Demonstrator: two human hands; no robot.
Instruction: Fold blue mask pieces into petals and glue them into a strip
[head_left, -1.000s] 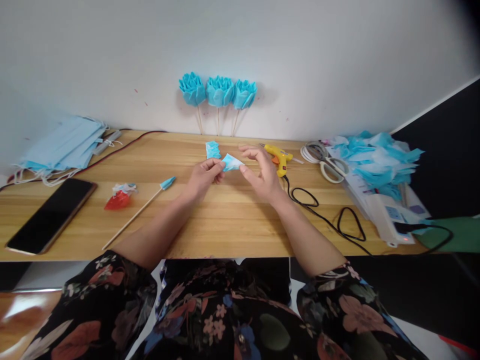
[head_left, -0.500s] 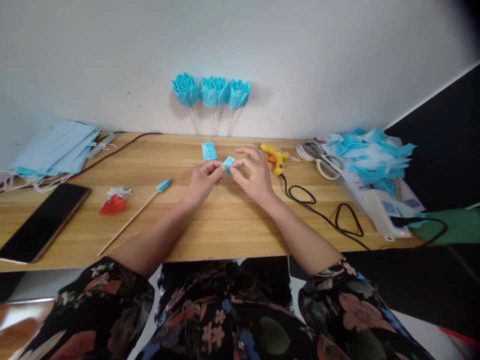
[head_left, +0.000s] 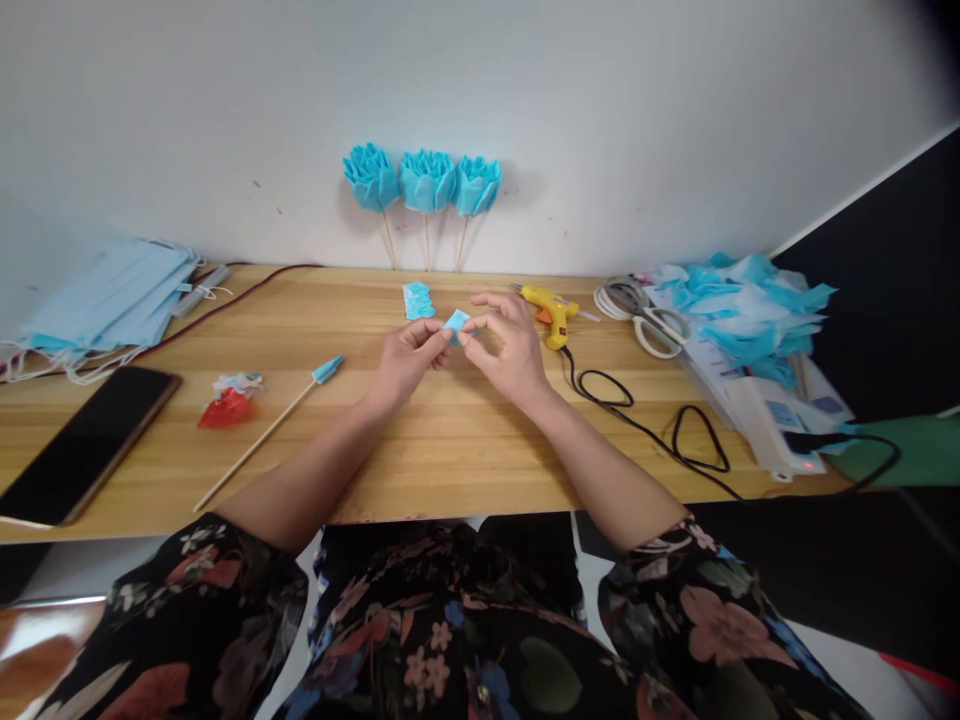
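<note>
A small blue fabric piece (head_left: 456, 321) is pinched between both hands above the table. My left hand (head_left: 411, 356) grips its left side between thumb and forefinger. On the other side, my right hand (head_left: 508, 349) pinches it with thumb and forefinger, the other fingers raised. Just behind my left hand lies a small stack of blue fabric pieces (head_left: 418, 301). A wooden stick with a blue tip (head_left: 328, 370) rests to the left of my left hand. The yellow hot glue gun (head_left: 555, 314) lies to the right of my right hand.
Three blue fabric flowers on sticks (head_left: 427, 182) lean against the wall. Face masks (head_left: 112, 300), a phone (head_left: 90, 445) and a red plastic wrapper (head_left: 227, 405) are at left. At right are scissors (head_left: 661, 332), blue fabric scraps (head_left: 742, 300), a power strip (head_left: 772, 430) and a black cord (head_left: 652, 437).
Both hands keep their pinch on the blue fabric piece, with hardly any movement. The whole view has shifted very slightly.
</note>
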